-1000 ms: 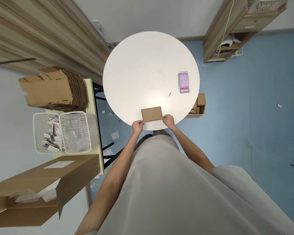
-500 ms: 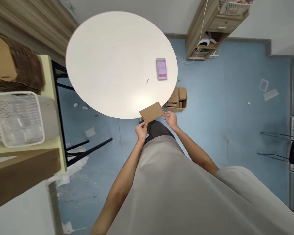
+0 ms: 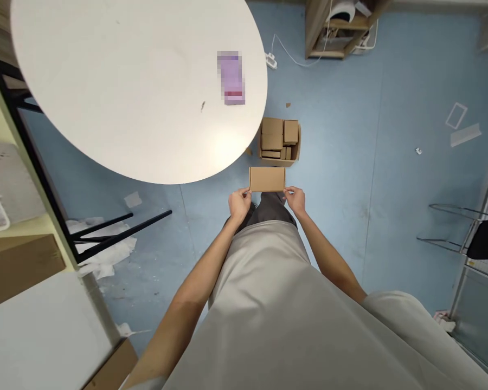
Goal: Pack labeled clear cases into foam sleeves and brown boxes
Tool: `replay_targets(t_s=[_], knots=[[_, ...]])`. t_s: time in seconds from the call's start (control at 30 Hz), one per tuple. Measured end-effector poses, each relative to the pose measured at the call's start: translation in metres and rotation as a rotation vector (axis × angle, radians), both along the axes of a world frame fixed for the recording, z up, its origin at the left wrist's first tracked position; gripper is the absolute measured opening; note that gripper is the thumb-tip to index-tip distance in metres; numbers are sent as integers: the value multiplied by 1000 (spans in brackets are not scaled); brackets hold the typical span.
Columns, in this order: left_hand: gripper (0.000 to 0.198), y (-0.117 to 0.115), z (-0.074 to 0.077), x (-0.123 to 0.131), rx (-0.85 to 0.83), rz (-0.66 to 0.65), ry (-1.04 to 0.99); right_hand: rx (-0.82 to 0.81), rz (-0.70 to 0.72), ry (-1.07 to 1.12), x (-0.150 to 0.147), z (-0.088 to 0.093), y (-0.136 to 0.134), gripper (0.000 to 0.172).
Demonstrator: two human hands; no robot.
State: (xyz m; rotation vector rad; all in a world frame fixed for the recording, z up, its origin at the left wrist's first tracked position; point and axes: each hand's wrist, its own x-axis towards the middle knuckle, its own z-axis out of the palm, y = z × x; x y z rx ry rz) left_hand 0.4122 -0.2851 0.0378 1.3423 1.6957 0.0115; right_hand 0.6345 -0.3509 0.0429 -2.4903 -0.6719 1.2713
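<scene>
Between my two hands is a flat brown cardboard box, held level in front of my legs. My left hand pinches its near left corner. At the near right corner, my right hand grips it with thumb and fingers. Just beyond, on the floor, stands an open carton with several smaller cardboard boxes packed inside. The held box looks shut, and what is in it, if anything, is hidden.
A white round table stands ahead to the left, with a blurred purple item on it. A power strip and cable lie near a wooden cabinet. Black table legs are at left, a chair at right.
The box has moved from the table's edge to the right, toward the carton, and turned from slanted to straight. My view has shifted right, and both hands keep their hold.
</scene>
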Motion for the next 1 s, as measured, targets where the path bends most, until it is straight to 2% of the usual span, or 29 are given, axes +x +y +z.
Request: replay_targets(t_s=[0.13,0.3,0.5,0.6,0.73,0.87,1.0], knots=[[35,6,-17,58,-60,-71,24,-26,-53,12,58,-16,2,25],[34,27,-45,134,-114,-152,70,-73,-118,35,130,-48,15,25],[31,73,-99,203,-110,-128,130,-53,-104,19,200,-94,57,24],[30,92,-128,221,-99,-92,130,-4,-25,-7,227,-124,90,28],[28,107,-159,233,-112,-51,136,87,88,-7,249,-170,139,26],[27,129,-192,235,-109,37,149,86,136,41,250,-215,186,25],[25,173,-233,220,-22,90,144,24,176,146,234,-258,220,23]])
